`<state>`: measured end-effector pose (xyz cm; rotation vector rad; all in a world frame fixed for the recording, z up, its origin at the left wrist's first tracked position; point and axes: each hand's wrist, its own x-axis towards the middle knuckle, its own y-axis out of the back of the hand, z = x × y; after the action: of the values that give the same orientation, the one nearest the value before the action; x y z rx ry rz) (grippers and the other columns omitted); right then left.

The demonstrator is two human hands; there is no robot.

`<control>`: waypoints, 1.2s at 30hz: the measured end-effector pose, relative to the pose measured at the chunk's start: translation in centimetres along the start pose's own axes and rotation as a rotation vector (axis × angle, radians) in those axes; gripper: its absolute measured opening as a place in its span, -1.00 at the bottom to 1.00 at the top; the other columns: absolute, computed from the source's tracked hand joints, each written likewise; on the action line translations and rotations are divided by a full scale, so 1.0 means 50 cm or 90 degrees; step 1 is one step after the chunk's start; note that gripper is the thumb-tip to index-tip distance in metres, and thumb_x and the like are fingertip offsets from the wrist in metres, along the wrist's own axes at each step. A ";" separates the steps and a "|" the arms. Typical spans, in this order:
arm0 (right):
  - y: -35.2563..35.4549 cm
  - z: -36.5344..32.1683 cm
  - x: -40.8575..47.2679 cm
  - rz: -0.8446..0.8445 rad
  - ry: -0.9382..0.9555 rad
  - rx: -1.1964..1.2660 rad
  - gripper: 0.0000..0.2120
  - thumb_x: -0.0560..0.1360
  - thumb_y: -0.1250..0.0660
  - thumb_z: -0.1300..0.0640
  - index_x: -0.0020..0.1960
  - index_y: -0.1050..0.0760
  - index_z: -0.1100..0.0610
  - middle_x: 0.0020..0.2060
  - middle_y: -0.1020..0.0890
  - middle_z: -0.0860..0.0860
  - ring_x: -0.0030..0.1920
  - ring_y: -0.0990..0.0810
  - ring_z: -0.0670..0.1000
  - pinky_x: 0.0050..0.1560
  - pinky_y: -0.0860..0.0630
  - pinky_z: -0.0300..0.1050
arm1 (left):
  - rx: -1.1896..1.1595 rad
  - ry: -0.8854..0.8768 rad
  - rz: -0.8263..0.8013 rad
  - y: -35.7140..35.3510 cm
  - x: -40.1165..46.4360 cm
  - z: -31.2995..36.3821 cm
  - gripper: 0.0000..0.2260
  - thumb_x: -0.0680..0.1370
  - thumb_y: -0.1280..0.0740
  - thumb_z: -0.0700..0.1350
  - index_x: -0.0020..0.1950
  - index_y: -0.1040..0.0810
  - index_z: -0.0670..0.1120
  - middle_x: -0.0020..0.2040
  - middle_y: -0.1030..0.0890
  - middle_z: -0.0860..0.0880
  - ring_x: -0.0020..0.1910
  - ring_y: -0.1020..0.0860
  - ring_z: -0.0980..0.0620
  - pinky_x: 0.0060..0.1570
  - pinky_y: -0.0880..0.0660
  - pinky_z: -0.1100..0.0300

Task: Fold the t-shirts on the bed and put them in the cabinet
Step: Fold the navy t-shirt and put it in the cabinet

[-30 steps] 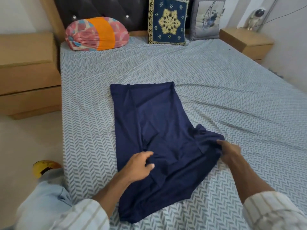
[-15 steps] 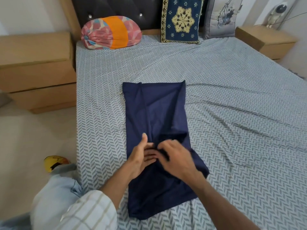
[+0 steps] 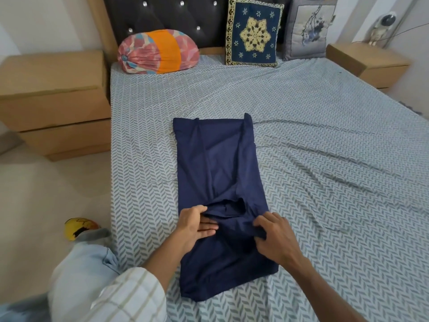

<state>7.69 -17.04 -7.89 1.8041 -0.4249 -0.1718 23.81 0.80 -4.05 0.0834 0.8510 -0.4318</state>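
The t-shirt (image 3: 218, 163) is soft, matt navy cloth (lightly creased). The bed (image 3: 325, 159) wears matt woven sheeting; its headboard (image 3: 167, 17) is tufted dark fabric with shiny studs.

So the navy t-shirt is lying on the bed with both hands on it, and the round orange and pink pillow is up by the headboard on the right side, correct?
Not quite. In the head view the orange and pink pillow sits by the headboard on the left side, not the right. The navy t-shirt does lie on the bed, with the left hand and right hand on it.
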 end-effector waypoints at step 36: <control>-0.040 -0.073 0.057 -0.042 0.001 0.128 -0.41 0.26 -0.38 -0.38 0.14 -0.51 -0.04 0.01 -0.48 -0.14 0.00 -0.43 -0.05 0.06 -0.40 -0.12 | 0.073 -0.013 -0.054 0.040 -0.002 -0.041 -0.85 0.56 -0.41 -0.03 0.07 -0.51 -0.01 -0.11 -0.71 -0.18 -0.26 -0.69 -0.08 -0.44 -0.51 0.19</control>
<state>11.92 -14.36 -8.48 2.0173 -0.3930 -0.1785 23.09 3.18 -5.52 0.1495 0.8117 -0.5611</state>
